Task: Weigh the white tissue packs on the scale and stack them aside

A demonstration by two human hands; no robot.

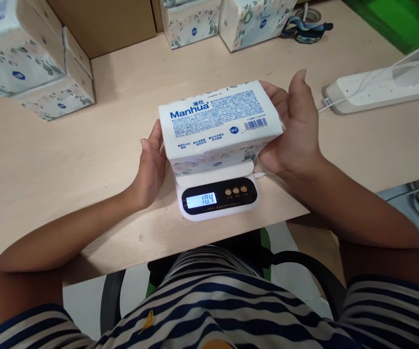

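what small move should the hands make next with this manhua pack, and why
Perhaps settle the Manhua pack gently on the scale: the left hand and right hand flank it, the display is lit, and the pack's underside is hidden, so full contact isn't certain.

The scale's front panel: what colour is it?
The front panel is black with gold-coloured buttons, best seen in the head view.

Soft light covers the desk (115, 150), the display (201, 199) glows blue-white, and the top-right corner darkens.
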